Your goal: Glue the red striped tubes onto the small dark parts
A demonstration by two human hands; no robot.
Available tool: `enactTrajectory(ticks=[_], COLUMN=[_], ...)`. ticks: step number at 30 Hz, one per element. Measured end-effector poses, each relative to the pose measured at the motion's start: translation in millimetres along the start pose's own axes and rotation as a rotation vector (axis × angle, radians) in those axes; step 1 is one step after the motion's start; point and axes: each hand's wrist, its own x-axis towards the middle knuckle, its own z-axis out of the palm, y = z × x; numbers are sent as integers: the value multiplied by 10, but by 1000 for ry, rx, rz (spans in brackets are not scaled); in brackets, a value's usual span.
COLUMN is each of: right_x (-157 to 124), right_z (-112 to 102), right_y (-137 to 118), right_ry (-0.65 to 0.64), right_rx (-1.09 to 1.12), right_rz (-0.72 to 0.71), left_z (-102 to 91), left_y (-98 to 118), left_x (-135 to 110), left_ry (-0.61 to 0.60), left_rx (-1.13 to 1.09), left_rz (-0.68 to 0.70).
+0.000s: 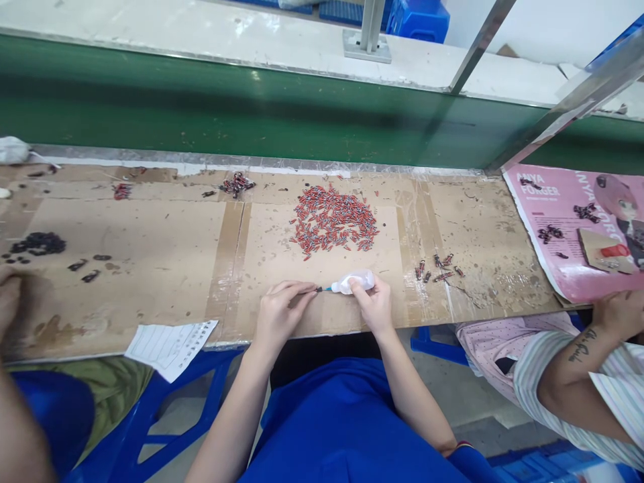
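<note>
Near the front edge of the cardboard-covered bench, my left hand [280, 310] pinches a small dark part [318, 289] between thumb and fingertips. My right hand [375, 305] is closed around a clear squeeze bottle [359, 280], tipped sideways. Its thin blue nozzle [327, 289] points left and meets or almost meets the dark part; I cannot tell which. Beyond my hands lies a wide pile of small red and metallic pieces [335, 218]. Several dark-and-red pieces [440, 267] are scattered to the right of my right hand.
Black pieces [39, 243] and a paper sheet [171, 345] lie to the left. Small clusters [236, 184] sit farther back. A green barrier [226, 111] runs behind the bench. Co-workers' hands show at both sides, the right one [621, 312] by a pink poster [546, 221].
</note>
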Motion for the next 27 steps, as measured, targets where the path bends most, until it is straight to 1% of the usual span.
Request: enactTrajectory(ticks=[3, 5, 8, 11, 13, 15, 18, 20, 21, 22, 25, 26, 27], right_x=[3, 18, 66, 133, 183, 233, 286, 276, 248, 202, -20, -105, -181], right_z=[-4, -35, -137, -263, -320, -346, -355, -364, -369, -373, -338, -300, -249], right_y=[19, 27, 13, -20, -23, 2, 67, 87, 81, 64, -33, -71, -105], right_ry=[41, 88, 132, 130, 146, 148, 115, 104, 124, 176, 431, 473, 435], right_rx=[26, 92, 170, 142, 88, 27, -46, -83, -104, -129, -210, -216, -195], right_rz=[5, 21, 36, -14, -79, -130, -132, -137, -163, -204, -337, -346, -323], left_z=[6, 1, -26, -67, -89, -92, -47, 9, 38, 63, 93, 83, 65], left_y=[1, -1, -27, -87, -140, -196, -282, -332, -351, -361, -314, -268, -208], left_x=[-1, 3, 26, 87, 162, 265, 437, 525, 552, 567, 535, 505, 470], left_ry=[-4, -16, -65, -122, -104, -45, 33, 41, 34, 27, 50, 71, 88], left_rx=[-11, -32, -104, -166, -146, -83, 49, 115, 134, 147, 153, 141, 122], left_rz=[-18, -35, -74, -130, -153, -148, -110, -70, -49, -30, 0, 15, 43])
